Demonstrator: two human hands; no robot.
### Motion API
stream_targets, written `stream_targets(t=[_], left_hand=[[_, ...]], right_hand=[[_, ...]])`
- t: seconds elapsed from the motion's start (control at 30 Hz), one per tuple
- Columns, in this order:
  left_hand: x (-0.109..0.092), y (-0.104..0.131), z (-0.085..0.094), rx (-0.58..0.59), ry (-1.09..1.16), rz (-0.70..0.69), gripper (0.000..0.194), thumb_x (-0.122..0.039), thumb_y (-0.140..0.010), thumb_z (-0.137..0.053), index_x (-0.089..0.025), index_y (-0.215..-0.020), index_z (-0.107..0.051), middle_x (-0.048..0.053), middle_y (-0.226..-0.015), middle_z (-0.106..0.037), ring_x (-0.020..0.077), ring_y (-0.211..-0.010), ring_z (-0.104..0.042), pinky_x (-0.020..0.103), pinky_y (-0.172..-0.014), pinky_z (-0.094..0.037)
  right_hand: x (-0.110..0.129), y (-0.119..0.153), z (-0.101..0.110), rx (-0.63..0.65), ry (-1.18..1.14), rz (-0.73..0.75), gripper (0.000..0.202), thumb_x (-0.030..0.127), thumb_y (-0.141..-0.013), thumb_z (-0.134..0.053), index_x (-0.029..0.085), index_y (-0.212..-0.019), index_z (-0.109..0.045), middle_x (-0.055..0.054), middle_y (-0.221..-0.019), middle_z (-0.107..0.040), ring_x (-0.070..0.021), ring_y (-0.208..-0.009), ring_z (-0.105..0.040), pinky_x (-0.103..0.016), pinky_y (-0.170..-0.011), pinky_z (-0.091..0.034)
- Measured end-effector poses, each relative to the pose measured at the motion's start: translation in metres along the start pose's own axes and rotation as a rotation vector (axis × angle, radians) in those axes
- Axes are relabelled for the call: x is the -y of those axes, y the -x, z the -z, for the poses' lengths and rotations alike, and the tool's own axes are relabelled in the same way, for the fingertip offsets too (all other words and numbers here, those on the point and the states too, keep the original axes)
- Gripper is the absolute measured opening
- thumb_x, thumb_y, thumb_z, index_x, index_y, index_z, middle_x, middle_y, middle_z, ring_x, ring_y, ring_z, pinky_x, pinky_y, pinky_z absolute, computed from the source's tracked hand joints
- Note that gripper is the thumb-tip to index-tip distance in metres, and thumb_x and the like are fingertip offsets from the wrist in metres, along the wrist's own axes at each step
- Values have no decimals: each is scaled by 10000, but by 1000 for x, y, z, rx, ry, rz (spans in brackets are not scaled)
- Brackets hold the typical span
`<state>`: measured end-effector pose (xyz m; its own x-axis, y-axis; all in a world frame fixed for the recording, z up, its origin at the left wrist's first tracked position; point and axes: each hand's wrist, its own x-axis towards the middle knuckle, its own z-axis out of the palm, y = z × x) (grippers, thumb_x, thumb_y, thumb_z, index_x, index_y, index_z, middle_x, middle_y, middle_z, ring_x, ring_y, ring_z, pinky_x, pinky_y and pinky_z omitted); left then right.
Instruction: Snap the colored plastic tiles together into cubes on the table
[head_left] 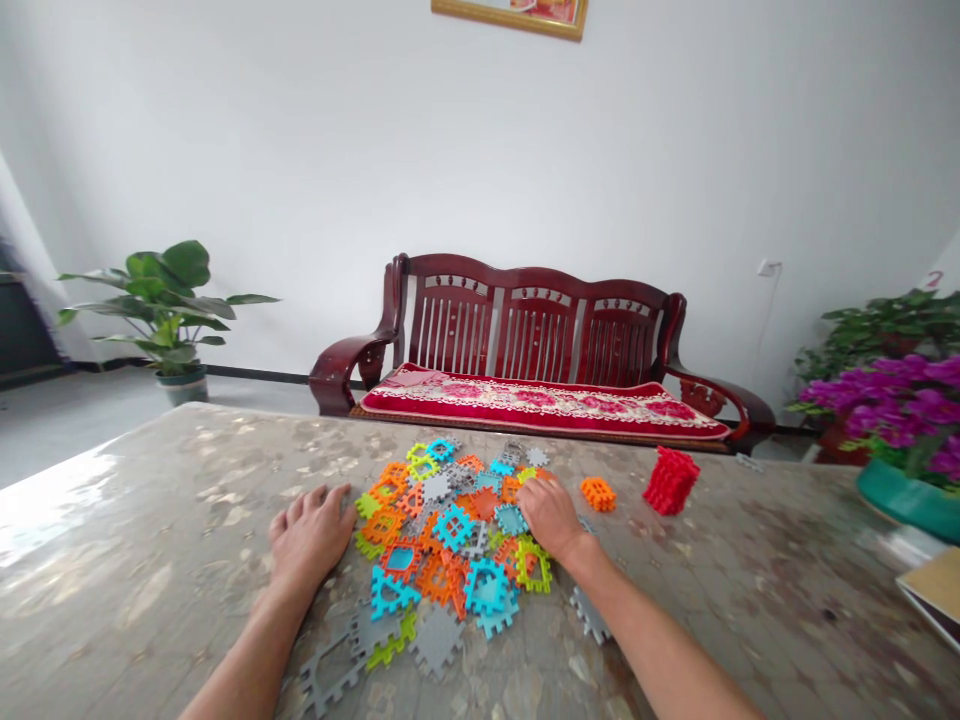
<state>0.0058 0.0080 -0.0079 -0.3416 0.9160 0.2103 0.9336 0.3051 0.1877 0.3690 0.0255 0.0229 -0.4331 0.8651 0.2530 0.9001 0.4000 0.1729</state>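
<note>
A heap of flat interlocking plastic building tiles with notched edges lies on the table, in blue, orange, lime and grey. My left hand point(311, 525) rests on the tabletop just left of the heap, fingers apart and holding nothing. Over the heap's right side is my right hand point(553, 512), its fingers curled down among the tiles; what they grip is hidden. A blue tile point(454, 527) lies on top near the middle. Closer to me are a grey tile point(437, 640) and a blue tile point(487, 587). Another grey tile point(591, 615) lies partly under my right forearm.
Right of the heap sit a small orange stack of tiles point(598, 494) and a taller red stack point(670, 481). A teal flowerpot point(911, 500) and a box point(934, 590) stand at the table's right edge. Beyond the table point(187, 520) is a wooden bench point(540, 320).
</note>
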Motion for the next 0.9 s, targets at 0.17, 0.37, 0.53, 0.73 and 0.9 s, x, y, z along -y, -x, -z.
stream_targets(t=[0.17, 0.37, 0.53, 0.73, 0.9], left_hand=[[-2, 1, 3, 10, -6, 8, 512, -430, -938, -348, -281, -1370, -579, 107, -1449, -539, 309, -1358, -436, 475, -1112, -275], [-3, 2, 6, 19, -18, 0, 512, -426, -947, -322, -282, -1366, -580, 102, -1444, -542, 305, -1353, -436, 464, -1104, -275], [-3, 2, 5, 8, -7, 7, 510, -435, -935, -341, -286, -1356, -588, 103, -1440, -545, 309, -1347, -438, 470, -1097, -279], [-3, 3, 6, 20, -12, 5, 520, -439, -938, -323, -287, -1363, -581, 104, -1449, -535, 304, -1356, -431, 466, -1100, -277], [-3, 3, 6, 19, -15, 0, 522, -441, -939, -320, -288, -1366, -578, 104, -1447, -535, 305, -1353, -434, 467, -1103, -276]], right_hand=[[-4, 6, 10, -46, -163, -142, 223, 157, -964, -469, 202, -920, -683, -60, -969, -706, -191, -920, -638, -285, -799, -430], [-17, 13, 16, -19, -487, -267, 227, 142, -932, -466, 200, -909, -685, -48, -950, -715, -178, -914, -651, -259, -791, -450], [-23, 16, 6, -27, -476, -108, 486, -11, -791, -433, 215, -1128, -699, -54, -1173, -701, -184, -1129, -598, -294, -988, -417], [-21, 10, 1, 41, -402, 68, 454, 26, -812, -468, 236, -1122, -723, -32, -1204, -710, -200, -1158, -563, -340, -1053, -371], [-14, 7, 4, -7, -483, -169, 273, 205, -932, -438, 215, -1039, -688, -64, -1056, -716, -198, -1046, -608, -295, -891, -437]])
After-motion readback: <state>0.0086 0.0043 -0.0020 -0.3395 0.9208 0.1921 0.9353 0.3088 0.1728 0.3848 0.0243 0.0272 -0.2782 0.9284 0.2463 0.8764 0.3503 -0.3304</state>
